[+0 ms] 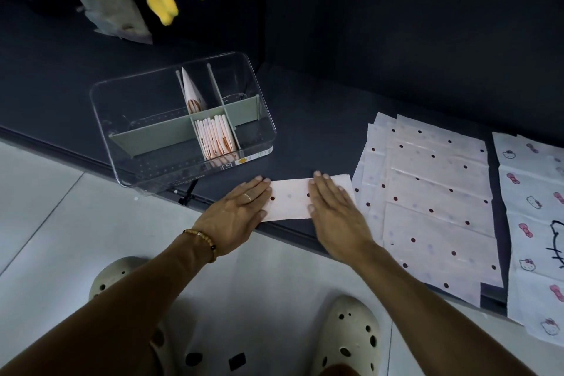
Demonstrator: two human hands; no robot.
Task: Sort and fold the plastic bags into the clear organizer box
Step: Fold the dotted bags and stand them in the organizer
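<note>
Our flat, unclenched left hand (232, 217) and right hand (335, 217) press one dotted bag (293, 198) at the table's (320, 119) near edge; the organizer box (183, 119) holds several folded bags (215, 139), and stacks (433, 192) remain.

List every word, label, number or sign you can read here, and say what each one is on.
"storage box", faint and only partly legible: on the front lower edge of the clear organizer box.
White sticker on the box's front corner: print too small to read.
Black strokes on the cat-print bags at the right edge: cut off, unreadable.
Nothing else carries text.
</note>
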